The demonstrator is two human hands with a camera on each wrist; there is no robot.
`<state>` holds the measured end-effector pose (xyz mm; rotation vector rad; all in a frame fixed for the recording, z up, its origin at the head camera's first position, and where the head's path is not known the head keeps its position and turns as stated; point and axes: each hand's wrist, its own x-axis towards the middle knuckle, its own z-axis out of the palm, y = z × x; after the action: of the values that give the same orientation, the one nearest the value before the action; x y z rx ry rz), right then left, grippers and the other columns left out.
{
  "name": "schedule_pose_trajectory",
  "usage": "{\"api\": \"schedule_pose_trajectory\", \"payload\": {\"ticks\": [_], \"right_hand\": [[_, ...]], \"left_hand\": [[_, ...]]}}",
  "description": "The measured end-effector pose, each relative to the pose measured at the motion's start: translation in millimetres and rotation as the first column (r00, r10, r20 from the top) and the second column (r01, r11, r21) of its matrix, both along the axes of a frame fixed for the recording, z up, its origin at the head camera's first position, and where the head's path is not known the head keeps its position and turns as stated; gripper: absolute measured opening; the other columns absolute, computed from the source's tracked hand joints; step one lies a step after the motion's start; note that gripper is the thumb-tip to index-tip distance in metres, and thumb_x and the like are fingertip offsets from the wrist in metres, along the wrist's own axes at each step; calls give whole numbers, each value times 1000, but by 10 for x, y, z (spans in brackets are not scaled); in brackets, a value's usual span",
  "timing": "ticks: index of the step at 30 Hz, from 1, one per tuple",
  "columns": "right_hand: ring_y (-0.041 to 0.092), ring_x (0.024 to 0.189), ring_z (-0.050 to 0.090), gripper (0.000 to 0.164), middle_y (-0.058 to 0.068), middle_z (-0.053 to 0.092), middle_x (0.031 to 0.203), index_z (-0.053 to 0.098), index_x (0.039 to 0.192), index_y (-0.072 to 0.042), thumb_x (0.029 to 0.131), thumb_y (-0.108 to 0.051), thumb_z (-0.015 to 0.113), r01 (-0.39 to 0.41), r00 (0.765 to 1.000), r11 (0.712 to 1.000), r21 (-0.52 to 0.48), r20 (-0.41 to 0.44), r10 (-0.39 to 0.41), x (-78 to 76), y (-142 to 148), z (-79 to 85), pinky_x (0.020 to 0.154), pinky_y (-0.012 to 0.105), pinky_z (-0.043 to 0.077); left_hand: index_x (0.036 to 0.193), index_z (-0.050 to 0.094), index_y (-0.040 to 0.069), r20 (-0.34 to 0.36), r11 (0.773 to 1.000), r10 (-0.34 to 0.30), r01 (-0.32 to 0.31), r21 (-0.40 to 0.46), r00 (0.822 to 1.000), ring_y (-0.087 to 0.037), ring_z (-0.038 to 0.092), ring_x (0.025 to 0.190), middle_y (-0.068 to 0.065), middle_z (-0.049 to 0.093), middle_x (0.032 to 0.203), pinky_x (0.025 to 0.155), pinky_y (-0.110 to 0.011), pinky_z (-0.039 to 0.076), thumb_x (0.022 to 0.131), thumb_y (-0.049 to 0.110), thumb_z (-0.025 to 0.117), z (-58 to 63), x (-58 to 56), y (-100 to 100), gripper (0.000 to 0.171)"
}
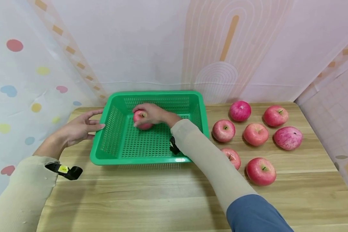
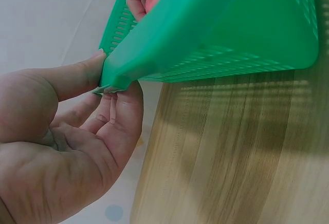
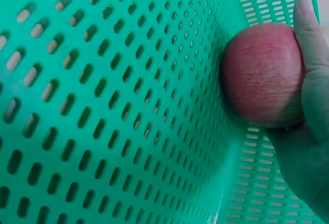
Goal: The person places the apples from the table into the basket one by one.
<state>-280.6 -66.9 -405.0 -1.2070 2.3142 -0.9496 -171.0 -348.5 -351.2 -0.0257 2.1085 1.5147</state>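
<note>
A green plastic basket with slotted walls stands on the wooden table. My left hand holds its left rim, thumb on the rim and fingers below it, as the left wrist view shows. Inside the basket, toward the left end, my right hand grips a red apple from above, its thumb along one side. In the right wrist view the apple sits against or very close to the slotted floor; whether it touches I cannot tell. The fingers on its far side are hidden there.
Right of the basket lie several apples, among them a front one and one partly behind my right sleeve. With them are a magenta round fruit and a streaked pink oval fruit. A patterned wall covering rises behind the table.
</note>
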Motion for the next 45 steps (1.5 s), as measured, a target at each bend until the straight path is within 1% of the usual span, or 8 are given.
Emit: {"api": "schedule_pose_trajectory", "payload": {"ticks": [9, 16, 21, 25, 30, 33, 40, 45], "right_hand": [[19, 126, 51, 64, 7, 57, 139, 55, 144, -8, 92, -40, 78, 2, 998, 999, 44, -66, 1, 1, -46, -11, 101, 25, 44], [21, 133, 48, 68, 9, 51, 146, 51, 148, -9, 93, -42, 76, 14, 998, 997, 80, -69, -8, 14, -25, 20, 107, 28, 43], [20, 133, 48, 71, 9, 52, 147, 49, 149, -7, 94, -43, 75, 13, 997, 996, 91, -72, -6, 8, -24, 46, 106, 27, 43], [19, 134, 49, 74, 8, 50, 149, 47, 150, -7, 93, -45, 75, 35, 998, 995, 98, -57, -30, 15, -29, 73, 104, 25, 45], [19, 137, 46, 77, 7, 46, 154, 45, 152, -9, 92, -47, 75, 60, 998, 995, 82, -26, -58, 25, -37, 148, 102, 24, 46], [19, 140, 44, 78, 6, 46, 155, 45, 153, -10, 92, -49, 74, 62, 998, 995, 83, -35, -60, 18, -24, 205, 105, 24, 44], [16, 145, 38, 70, 4, 43, 157, 41, 155, -14, 100, -52, 61, 50, 998, 991, 127, -30, -46, -2, 30, 345, 115, 27, 36], [16, 145, 37, 66, 3, 43, 157, 42, 155, -14, 102, -50, 59, 29, 998, 990, 137, -58, -21, -14, 84, 417, 116, 29, 35]], "left_hand": [[163, -2, 9, -3, 1000, 3, -3, -5, 1000, -12, 68, 100, 3, 63, 116, 85, -38, 60, 108, 15, 54, 12, 16, -12, 79], [163, 0, 9, -4, 1000, 1, -1, 7, 1000, -13, 68, 98, 2, 64, 114, 84, -38, 60, 108, 14, 54, 10, 17, -5, 78], [163, -1, 8, -8, 1000, -2, 2, 21, 1000, -13, 69, 97, 2, 65, 112, 83, -37, 61, 108, 12, 54, 13, 15, -4, 78], [163, 0, 8, -2, 1000, 5, -5, 20, 1000, -13, 69, 97, 2, 65, 112, 83, -37, 61, 108, 12, 54, 16, 14, -3, 78], [163, -1, 9, 5, 1000, 9, -9, 8, 1000, -13, 68, 98, 1, 64, 113, 84, -38, 61, 108, 14, 54, 20, 21, -2, 78], [163, -1, 9, 0, 1000, 3, -3, -3, 1000, -13, 68, 99, 0, 63, 115, 85, -38, 60, 108, 15, 55, 14, 18, -4, 79], [164, -2, 10, -3, 1000, -4, 4, -17, 1000, -12, 67, 100, 2, 62, 116, 86, -38, 60, 108, 16, 54, 4, 13, -16, 79], [164, -3, 10, -4, 1000, -6, 6, -18, 1000, -12, 67, 100, 3, 63, 115, 86, -38, 60, 108, 16, 54, 6, 13, -16, 80]]}}
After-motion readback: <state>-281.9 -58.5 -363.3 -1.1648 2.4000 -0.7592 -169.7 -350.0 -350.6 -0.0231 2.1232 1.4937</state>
